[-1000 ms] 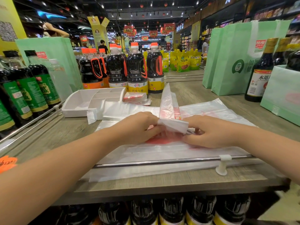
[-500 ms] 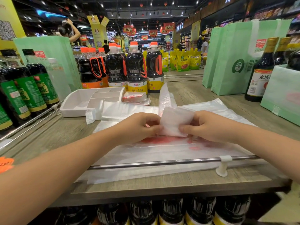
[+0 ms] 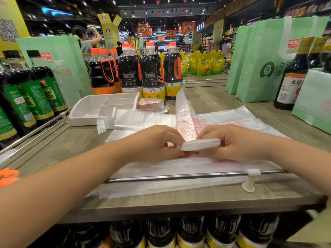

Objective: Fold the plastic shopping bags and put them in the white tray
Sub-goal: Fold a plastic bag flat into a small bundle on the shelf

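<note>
Thin, crinkled white plastic with red print: one bag [image 3: 186, 115] is narrowed to a long strip, its near end folded into a flat rectangular wad. The right hand [image 3: 238, 142] pinches that wad, and the left hand [image 3: 154, 142] pinches the strip with curled fingers. All this sits right of the rigid, compartmented white tray [image 3: 84, 111], on smooth flat bags [image 3: 179, 167]. Small folded bags [image 3: 152, 105] lie just beside the tray.

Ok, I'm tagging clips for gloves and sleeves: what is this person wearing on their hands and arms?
Nothing that shows. The left hand and right hand are bare: no gloves, no rings on the parts in view. The left forearm and right forearm are bare to the frame's edge, with no sleeve, watch or bracelet.
</note>
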`<state>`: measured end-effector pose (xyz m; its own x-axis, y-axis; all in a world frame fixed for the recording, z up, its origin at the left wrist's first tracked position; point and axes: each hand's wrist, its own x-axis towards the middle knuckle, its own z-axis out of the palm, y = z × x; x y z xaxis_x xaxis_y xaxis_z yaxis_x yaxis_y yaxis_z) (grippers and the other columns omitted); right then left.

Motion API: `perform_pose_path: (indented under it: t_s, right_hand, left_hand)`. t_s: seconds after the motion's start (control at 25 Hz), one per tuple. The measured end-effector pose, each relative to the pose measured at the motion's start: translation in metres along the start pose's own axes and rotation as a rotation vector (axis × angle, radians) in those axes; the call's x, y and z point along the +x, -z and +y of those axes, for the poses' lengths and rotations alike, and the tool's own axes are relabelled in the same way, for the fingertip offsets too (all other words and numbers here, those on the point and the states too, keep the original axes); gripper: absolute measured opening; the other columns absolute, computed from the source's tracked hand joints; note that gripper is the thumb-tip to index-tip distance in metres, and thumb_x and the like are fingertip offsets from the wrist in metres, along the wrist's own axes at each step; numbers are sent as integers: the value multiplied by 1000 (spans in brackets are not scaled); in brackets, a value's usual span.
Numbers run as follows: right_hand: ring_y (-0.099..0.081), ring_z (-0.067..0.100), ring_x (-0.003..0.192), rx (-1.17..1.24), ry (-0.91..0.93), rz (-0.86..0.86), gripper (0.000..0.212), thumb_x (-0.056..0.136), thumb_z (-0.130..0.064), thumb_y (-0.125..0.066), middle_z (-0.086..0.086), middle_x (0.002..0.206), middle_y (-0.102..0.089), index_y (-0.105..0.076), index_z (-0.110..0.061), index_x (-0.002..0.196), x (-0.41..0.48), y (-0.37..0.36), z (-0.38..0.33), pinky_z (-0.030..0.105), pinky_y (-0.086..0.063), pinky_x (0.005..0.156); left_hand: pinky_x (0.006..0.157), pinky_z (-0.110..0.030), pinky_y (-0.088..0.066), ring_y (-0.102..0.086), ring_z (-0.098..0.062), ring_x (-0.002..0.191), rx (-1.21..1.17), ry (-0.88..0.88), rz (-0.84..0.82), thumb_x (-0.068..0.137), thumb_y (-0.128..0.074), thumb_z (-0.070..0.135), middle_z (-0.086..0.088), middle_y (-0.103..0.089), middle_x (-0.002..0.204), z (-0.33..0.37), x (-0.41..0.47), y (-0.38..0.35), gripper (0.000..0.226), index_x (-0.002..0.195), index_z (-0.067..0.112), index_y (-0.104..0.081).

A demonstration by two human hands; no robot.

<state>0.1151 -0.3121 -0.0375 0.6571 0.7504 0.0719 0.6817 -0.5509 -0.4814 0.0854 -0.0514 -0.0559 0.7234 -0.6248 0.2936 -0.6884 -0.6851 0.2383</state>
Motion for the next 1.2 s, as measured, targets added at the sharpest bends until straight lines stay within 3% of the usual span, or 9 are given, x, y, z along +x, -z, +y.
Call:
perform_pose_path:
  t_s: [0.12, 0.24, 0.32, 0.4, 0.56, 0.68, 0.8, 0.92, 1.2]
  right_hand:
    - [-56, -13, 91, -58, 22, -40, 13, 95, -40, -64, -29, 109, -59, -72, -36, 103, -3, 1, -3, 4, -36, 78]
    - [-56, -11, 73, 8, -71, 27, 8, 93, -43, -64, -31, 87, -63, -69, -44, 87, -1, 0, -2, 6, -39, 67]
    - [-59, 0, 65, 91, -165, 83, 10, 94, -47, -62, -17, 81, -69, -69, -44, 88, 5, -2, 0, 11, -43, 61]
    - [-56, 12, 58, 224, -264, 102, 14, 96, -46, -59, -8, 74, -68, -69, -36, 93, 11, -4, 0, 19, -45, 53]
    - [-53, 9, 55, 295, -301, 135, 18, 100, -40, -55, 0, 72, -68, -67, -26, 97, 18, -6, -2, 16, -37, 43]
    - [-53, 1, 47, 271, -301, 185, 20, 100, -39, -56, -7, 64, -67, -67, -23, 104, 22, -7, -3, 13, -35, 40]
    - [-57, 1, 54, 264, -294, 163, 20, 93, -49, -62, -11, 67, -69, -68, -34, 104, 22, -5, -2, 14, -41, 51]
    - [-59, 5, 64, 228, -335, 155, 25, 88, -57, -65, -14, 70, -68, -72, -33, 92, 23, -5, 3, 23, -43, 65]
    - [-58, 0, 58, 158, -336, 145, 30, 90, -57, -61, -14, 65, -68, -70, -29, 94, 28, -6, 5, 21, -43, 62]
  left_hand:
    - [74, -30, -50, -63, -19, 82, 22, -12, 4, 99, -59, 34, 8, -72, 89, 3, -1, 0, 22, 103, 24, -78]
    - [63, -18, -47, -62, -7, 66, -247, 324, -19, 97, -60, 40, 21, -71, 79, 7, 0, 3, 17, 106, 44, -75]
    - [63, -15, -41, -56, 3, 61, -341, 452, -33, 98, -58, 43, 24, -66, 72, 6, 2, 1, 17, 102, 38, -75]
    - [71, -22, -42, -56, -1, 66, -378, 470, -3, 99, -56, 43, 18, -66, 76, 6, 7, -1, 24, 98, 28, -74]
    - [77, -29, -51, -60, -7, 75, -529, 481, 37, 97, -62, 37, 1, -74, 95, 1, 13, -7, 20, 105, 22, -72]
    - [71, -25, -48, -58, -6, 67, -433, 537, 110, 95, -65, 37, 5, -71, 80, -3, 19, -10, 19, 95, 20, -71]
    - [56, -12, -42, -56, -1, 58, -400, 565, 122, 94, -66, 35, 11, -69, 72, -2, 23, -10, 19, 90, 17, -70]
    - [48, -10, -38, -51, 0, 51, -417, 595, 110, 95, -63, 39, 13, -64, 66, 1, 24, -9, 22, 92, 18, -72]
    - [40, -13, -28, -40, -2, 40, -265, 627, 70, 98, -54, 51, 15, -44, 43, 4, 26, -10, 42, 69, 20, -60]
